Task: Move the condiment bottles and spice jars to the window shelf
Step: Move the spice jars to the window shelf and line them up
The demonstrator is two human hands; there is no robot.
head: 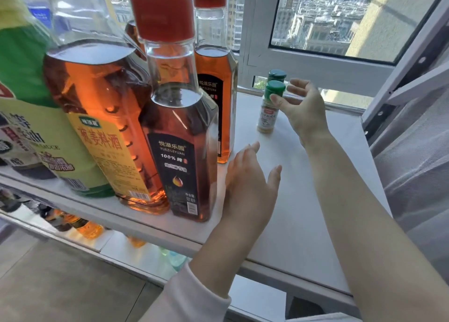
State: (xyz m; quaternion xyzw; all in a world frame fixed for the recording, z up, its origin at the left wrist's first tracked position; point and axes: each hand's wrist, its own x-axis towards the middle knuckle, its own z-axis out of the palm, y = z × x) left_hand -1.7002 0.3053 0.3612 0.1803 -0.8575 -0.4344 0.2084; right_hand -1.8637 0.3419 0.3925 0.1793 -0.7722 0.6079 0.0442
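On the white window shelf (303,200) stands a small green-capped spice jar (266,119), with a second green-capped jar (277,75) right behind it. My right hand (303,108) hovers beside the front jar with fingers spread, and its thumb tip touches the cap's edge. To the left stand two red-capped amber oil bottles (179,139) (216,91), a big amber cooking wine bottle (97,117) and a green-labelled bottle (26,103). My left hand (247,183) is open, palm down, just right of the nearer oil bottle, holding nothing.
The window frame (315,64) runs along the shelf's far edge. An open sash with a mesh screen (413,132) juts in at the right. Below the shelf's front edge a shiny ledge (116,244) reflects the bottles, with grey floor tiles (60,285) under it.
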